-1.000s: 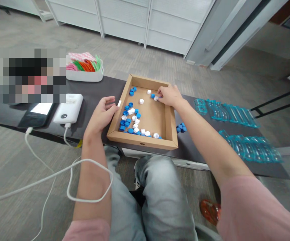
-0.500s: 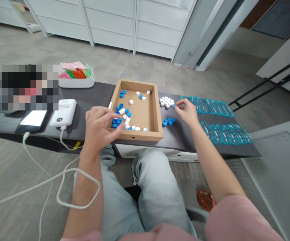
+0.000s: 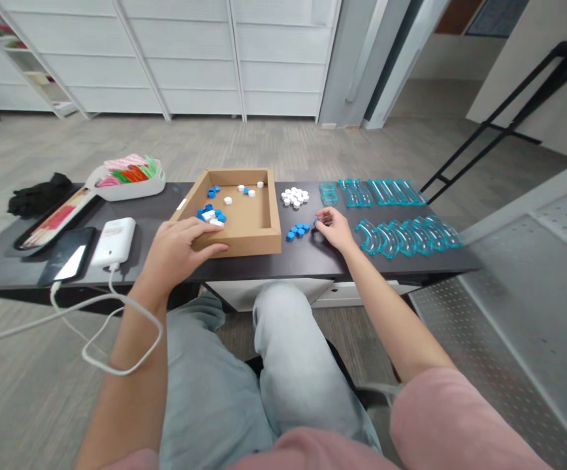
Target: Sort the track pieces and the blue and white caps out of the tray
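A shallow cardboard box (image 3: pixel 276 222) stands on the dark table, with small blue and white plastic pieces inside. Over its near left corner lies my left hand (image 3: pixel 178 248), thumb and fingers apart, partly covering a cluster of blue and white pieces (image 3: pixel 208 215). To the right of the box, my right hand (image 3: pixel 334 227) pinches a small blue piece (image 3: pixel 315 222) between thumb and fingertips, at or just above the tabletop. Beside it sits a small group of blue pieces (image 3: pixel 297 232). Behind that group is a pile of white pieces (image 3: pixel 294 197).
Rows of clear teal curved parts (image 3: pixel 405 236) and straight parts (image 3: pixel 395 192) lie to the right. On the left are a white power bank (image 3: pixel 115 241), a phone (image 3: pixel 68 256), a tray of coloured strips (image 3: pixel 131 186) and a black cloth (image 3: pixel 38 194). A white cable (image 3: pixel 139 316) loops over my left forearm.
My right hand has come nearer from beside the white pile to beside the blue group, still pinching a blue piece. My left hand stays at the box's near left corner. The camera view has shifted.
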The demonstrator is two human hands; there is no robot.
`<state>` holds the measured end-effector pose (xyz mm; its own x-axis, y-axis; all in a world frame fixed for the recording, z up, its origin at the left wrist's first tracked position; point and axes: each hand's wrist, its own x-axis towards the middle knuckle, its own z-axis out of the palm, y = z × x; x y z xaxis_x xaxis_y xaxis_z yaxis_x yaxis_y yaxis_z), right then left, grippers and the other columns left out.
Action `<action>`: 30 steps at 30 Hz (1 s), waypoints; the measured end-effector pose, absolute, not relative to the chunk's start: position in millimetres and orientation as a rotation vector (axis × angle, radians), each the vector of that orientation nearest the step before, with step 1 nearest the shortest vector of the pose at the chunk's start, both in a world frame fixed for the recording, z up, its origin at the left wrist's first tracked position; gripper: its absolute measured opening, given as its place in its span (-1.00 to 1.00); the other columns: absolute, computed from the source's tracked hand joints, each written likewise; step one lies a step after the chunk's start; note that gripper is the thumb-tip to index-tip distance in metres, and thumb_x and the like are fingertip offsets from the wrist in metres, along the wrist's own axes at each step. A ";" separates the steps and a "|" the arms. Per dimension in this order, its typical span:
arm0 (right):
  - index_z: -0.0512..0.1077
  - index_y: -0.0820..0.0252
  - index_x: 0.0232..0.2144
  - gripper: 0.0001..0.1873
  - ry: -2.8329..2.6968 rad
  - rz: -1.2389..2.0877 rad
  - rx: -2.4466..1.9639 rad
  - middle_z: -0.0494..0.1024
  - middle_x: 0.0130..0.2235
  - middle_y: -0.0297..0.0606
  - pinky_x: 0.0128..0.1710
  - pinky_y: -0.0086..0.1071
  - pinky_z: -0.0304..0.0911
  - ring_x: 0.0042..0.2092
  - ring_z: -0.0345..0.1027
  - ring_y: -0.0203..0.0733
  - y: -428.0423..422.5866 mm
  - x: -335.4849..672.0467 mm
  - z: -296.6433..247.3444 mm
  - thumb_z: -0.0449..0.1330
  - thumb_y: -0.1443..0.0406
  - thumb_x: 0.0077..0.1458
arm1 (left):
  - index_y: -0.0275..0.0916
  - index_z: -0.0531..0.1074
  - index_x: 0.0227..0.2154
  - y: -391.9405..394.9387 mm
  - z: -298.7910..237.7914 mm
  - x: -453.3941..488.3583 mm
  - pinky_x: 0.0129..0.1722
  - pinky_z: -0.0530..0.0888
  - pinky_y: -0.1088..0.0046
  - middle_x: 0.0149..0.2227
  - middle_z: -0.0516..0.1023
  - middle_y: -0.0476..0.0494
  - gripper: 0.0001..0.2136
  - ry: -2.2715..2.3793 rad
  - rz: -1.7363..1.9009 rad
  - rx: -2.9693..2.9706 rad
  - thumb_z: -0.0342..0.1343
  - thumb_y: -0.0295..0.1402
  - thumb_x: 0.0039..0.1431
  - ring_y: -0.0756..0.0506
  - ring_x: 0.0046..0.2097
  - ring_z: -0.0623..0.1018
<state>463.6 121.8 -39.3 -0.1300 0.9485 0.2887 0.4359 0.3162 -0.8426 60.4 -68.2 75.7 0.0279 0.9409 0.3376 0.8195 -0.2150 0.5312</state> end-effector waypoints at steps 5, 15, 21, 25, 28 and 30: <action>0.49 0.02 -0.16 -0.56 -1.751 0.905 -1.155 0.63 -0.20 -0.28 -0.08 -0.12 0.49 -0.20 0.50 -0.06 122.1 470.6 -37.6 0.37 0.06 -0.13 | -0.10 0.79 0.08 -52.6 115.2 54.2 0.39 0.39 -0.07 0.17 0.80 -0.32 -0.52 1.869 0.921 2.243 0.35 0.12 0.33 -0.43 0.22 0.68; 0.54 0.01 -0.24 -0.56 -1.909 1.005 -0.995 0.62 -0.31 -0.30 -0.13 -0.14 0.48 -0.25 0.48 -0.07 106.0 465.3 -29.1 0.50 0.00 -0.13 | -0.16 0.78 0.07 -45.7 130.4 55.4 0.39 0.46 -0.02 0.10 0.77 -0.32 -0.54 1.835 0.966 2.233 0.41 0.05 0.28 -0.38 0.15 0.66; 0.49 0.00 -0.31 -0.63 -1.983 0.878 -0.978 0.60 -0.30 -0.33 -0.18 -0.19 0.41 -0.24 0.44 -0.09 105.4 464.5 -25.4 0.50 0.06 -0.12 | -0.12 0.77 0.04 -48.5 129.0 58.2 0.38 0.47 -0.02 0.11 0.78 -0.29 -0.55 1.827 0.989 2.190 0.43 0.08 0.26 -0.38 0.15 0.67; 0.44 -0.02 -0.28 -0.64 -1.991 1.002 -0.994 0.42 -0.49 -0.52 -0.30 -0.26 0.24 -0.41 0.25 -0.20 103.9 466.4 -27.6 0.44 0.06 -0.09 | -0.12 0.78 0.04 -54.4 119.0 57.8 0.34 0.50 -0.04 0.14 0.80 -0.32 -0.54 1.829 0.983 2.196 0.40 0.11 0.28 -0.40 0.15 0.70; 0.44 -0.01 -0.30 -0.69 -1.993 1.071 -0.999 0.50 -0.50 -0.48 -0.30 -0.26 0.25 -0.42 0.28 -0.19 102.1 466.6 -26.8 0.39 0.09 -0.11 | -0.11 0.78 0.01 -62.2 107.9 57.6 0.37 0.49 -0.09 0.13 0.80 -0.33 -0.55 1.847 0.984 2.170 0.40 0.12 0.28 -0.43 0.17 0.70; 0.45 -0.01 -0.34 -0.73 -1.994 1.053 -1.016 0.58 -0.46 -0.43 -0.29 -0.26 0.27 -0.40 0.32 -0.18 101.4 466.4 -25.4 0.37 0.12 -0.11 | -0.08 0.77 -0.01 -67.9 99.2 57.6 0.39 0.49 -0.11 0.10 0.80 -0.31 -0.56 1.857 0.967 2.141 0.40 0.13 0.27 -0.44 0.19 0.70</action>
<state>466.4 101.4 -25.4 -0.4833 0.8551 0.1875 0.3275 0.3752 -0.8672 57.6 -67.9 99.2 0.0277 0.9293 0.3683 0.8347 -0.2242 0.5030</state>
